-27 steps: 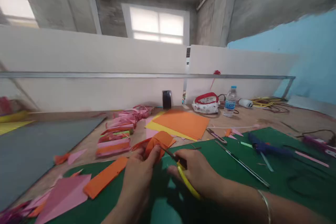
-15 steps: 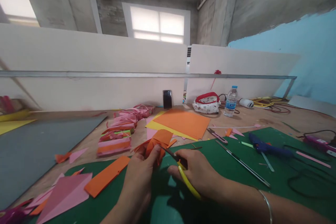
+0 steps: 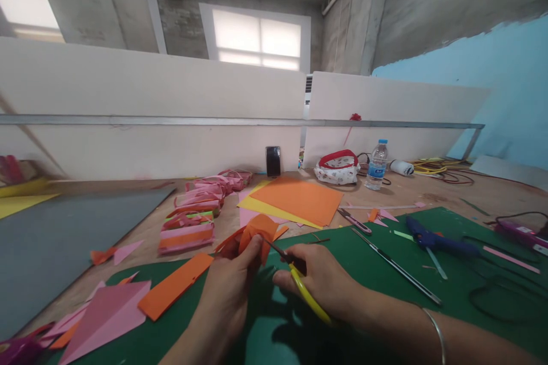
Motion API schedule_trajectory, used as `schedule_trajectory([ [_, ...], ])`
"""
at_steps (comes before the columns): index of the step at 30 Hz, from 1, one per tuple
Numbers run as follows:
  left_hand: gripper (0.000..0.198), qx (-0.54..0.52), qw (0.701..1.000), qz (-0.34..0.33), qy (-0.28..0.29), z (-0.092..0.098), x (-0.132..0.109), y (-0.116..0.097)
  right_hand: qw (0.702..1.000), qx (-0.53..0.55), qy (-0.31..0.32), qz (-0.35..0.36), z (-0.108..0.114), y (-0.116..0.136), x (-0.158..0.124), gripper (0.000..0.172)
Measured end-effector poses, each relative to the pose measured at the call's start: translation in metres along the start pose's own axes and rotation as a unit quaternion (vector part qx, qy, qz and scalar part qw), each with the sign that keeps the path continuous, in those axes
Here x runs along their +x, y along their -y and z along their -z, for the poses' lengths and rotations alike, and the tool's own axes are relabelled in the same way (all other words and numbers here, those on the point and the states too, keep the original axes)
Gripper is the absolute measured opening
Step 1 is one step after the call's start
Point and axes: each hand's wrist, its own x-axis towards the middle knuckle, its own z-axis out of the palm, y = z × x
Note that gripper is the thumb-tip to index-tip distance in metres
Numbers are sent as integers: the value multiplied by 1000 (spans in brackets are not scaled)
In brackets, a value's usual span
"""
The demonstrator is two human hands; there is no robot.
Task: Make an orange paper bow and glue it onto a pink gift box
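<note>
Pinched in my left hand is a folded piece of orange paper, its flaps fanning out above the thumb. My right hand grips scissors with yellow handles. Their dark blades point left and reach the orange paper by my left thumb; how far they go into it is hidden. Below both hands lies a green cutting mat. To the left of my left hand is a folded orange paper strip. A pink paper sheet rests farther left.
Pink and orange paper bags stand in a row behind the left hand. Orange sheets lie at the back. To the right are a utility knife, a metal-bodied pen-like tool, a blue glue gun and a water bottle.
The orange paper has turned slightly in my left hand, and its top flap sits a little lower. The scissors stay at the paper, with their handles shifted slightly.
</note>
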Motion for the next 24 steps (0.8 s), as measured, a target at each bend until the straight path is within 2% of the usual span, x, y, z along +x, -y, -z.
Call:
schedule_trajectory([
  [10, 18, 2, 1000, -4, -3, 1, -1, 0, 1000, 0, 2, -3, -1, -2, 1, 23],
  [24, 13, 44, 998, 2, -40, -2, -5, -4, 1000, -3, 7, 2, 0, -2, 0, 24],
])
